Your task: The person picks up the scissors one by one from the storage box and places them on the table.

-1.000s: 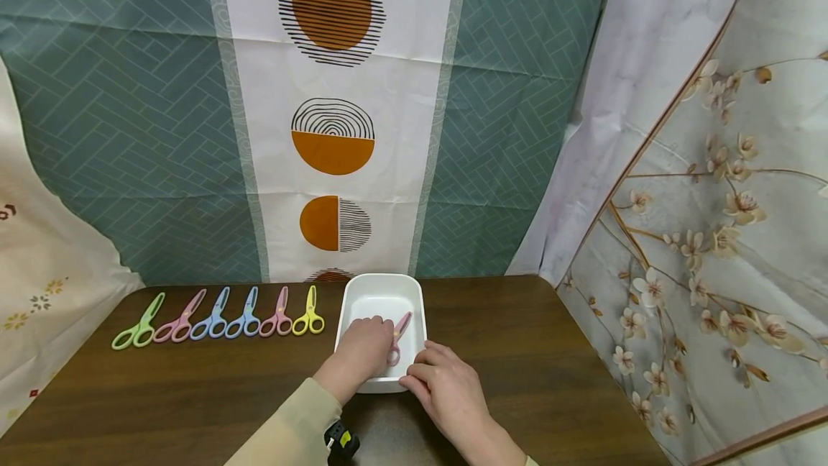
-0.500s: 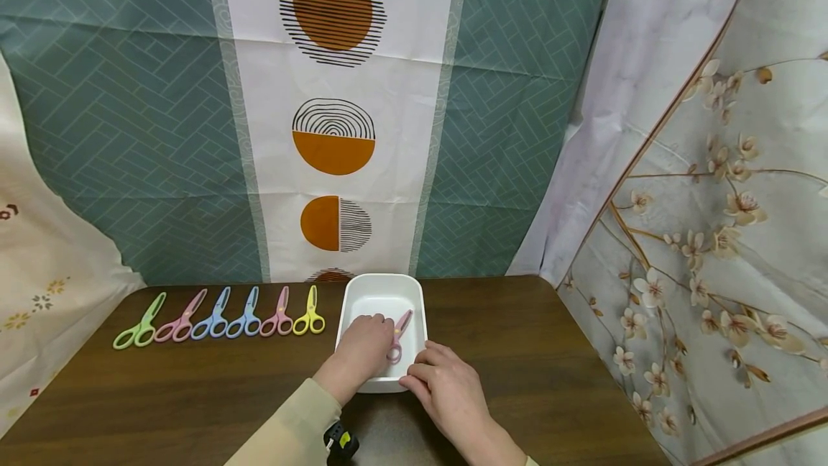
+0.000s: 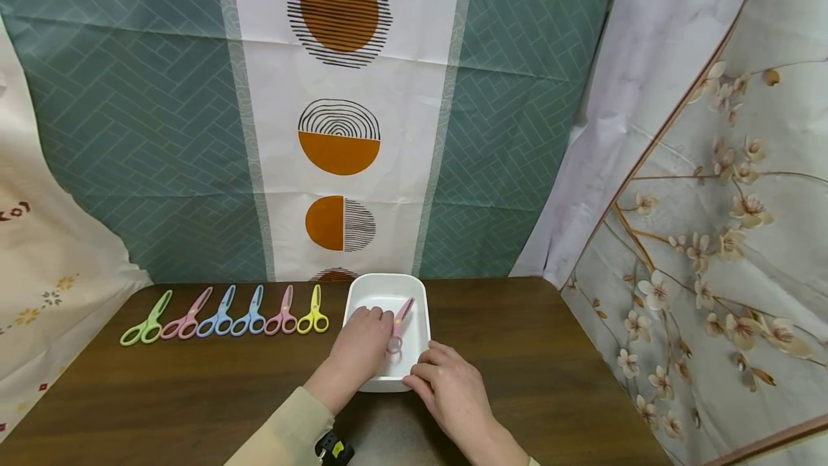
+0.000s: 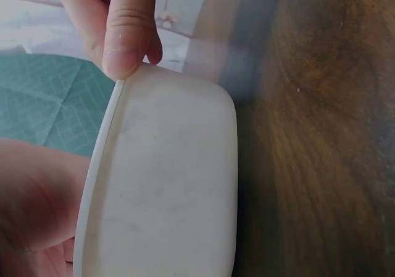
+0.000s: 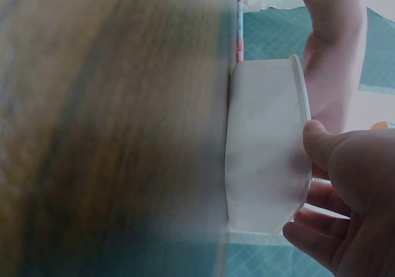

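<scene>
My left hand (image 3: 364, 342) reaches into a white tray (image 3: 417, 286), knuckles up. Its curled fingers hold a pair of pink scissors (image 3: 397, 320) by the handle; the other loop shows beside them, blades pointing away. The fingertips are hidden behind the hand. My right hand (image 3: 451, 387) grips the tray's near right corner, its thumb on the front rim and its fingers along the right side. In the left wrist view, the right thumb (image 4: 126, 42) presses on the rim above the tray's outer wall (image 4: 173, 166). The scissors are out of sight in both wrist views.
Left of the tray, several scissors lie in a row: green (image 3: 147, 323), pink (image 3: 187, 318), blue (image 3: 218, 316), another blue, another pink and yellow (image 3: 313, 315). They stand along the back of the brown wooden table (image 3: 226, 387). A patterned curtain (image 3: 339, 164) hangs behind.
The pink scissors have shifted slightly up and away inside the tray together with my left hand. My right hand keeps its grip on the tray corner. The head view has turned slightly left.
</scene>
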`<state>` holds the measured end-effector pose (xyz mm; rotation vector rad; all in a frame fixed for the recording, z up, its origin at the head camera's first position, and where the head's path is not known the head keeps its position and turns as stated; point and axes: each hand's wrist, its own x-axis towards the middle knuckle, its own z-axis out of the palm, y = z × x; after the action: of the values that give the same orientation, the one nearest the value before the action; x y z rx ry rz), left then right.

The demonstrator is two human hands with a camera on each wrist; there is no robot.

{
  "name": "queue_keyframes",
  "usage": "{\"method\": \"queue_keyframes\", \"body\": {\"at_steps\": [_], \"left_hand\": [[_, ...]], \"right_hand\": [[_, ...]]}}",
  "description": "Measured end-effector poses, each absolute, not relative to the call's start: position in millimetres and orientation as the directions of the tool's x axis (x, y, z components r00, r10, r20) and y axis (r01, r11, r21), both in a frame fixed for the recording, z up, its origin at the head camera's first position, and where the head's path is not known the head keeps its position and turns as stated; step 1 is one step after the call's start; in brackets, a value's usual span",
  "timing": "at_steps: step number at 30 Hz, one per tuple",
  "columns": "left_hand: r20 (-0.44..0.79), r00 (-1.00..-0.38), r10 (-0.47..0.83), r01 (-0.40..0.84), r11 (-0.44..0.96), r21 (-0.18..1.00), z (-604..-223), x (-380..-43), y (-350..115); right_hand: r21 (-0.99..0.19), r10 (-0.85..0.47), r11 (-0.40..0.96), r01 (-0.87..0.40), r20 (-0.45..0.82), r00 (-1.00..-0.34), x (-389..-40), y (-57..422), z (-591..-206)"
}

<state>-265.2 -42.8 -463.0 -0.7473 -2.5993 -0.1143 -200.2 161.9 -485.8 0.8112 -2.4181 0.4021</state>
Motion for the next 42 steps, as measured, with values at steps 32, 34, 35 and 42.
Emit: {"method": "queue_keyframes", "body": {"at_steps": [32,34,35,42], "left_hand": [[0.630,-0.688,0.361,0.502,0.863,0.053,-451,-227,-106],[0.651,-0.669,0.358,0.508,0.860,0.049,-452,-225,-110],[0.659,-0.663,0.356,0.509,0.860,0.047,-452,-224,-113],[0.682,-0.640,0.354,0.513,0.858,0.036,-453,-215,-131]], "right_hand": [[-0.153,-0.431,0.784,-0.601,0.564,-0.705,-197,162,-486],[-0.153,-0.430,0.787,-0.598,0.560,-0.708,-197,162,-486],[-0.155,-0.430,0.787,-0.598,0.557,-0.710,-197,162,-486],[-0.160,-0.436,0.778,-0.607,0.557,-0.707,-198,162,-486]]}}
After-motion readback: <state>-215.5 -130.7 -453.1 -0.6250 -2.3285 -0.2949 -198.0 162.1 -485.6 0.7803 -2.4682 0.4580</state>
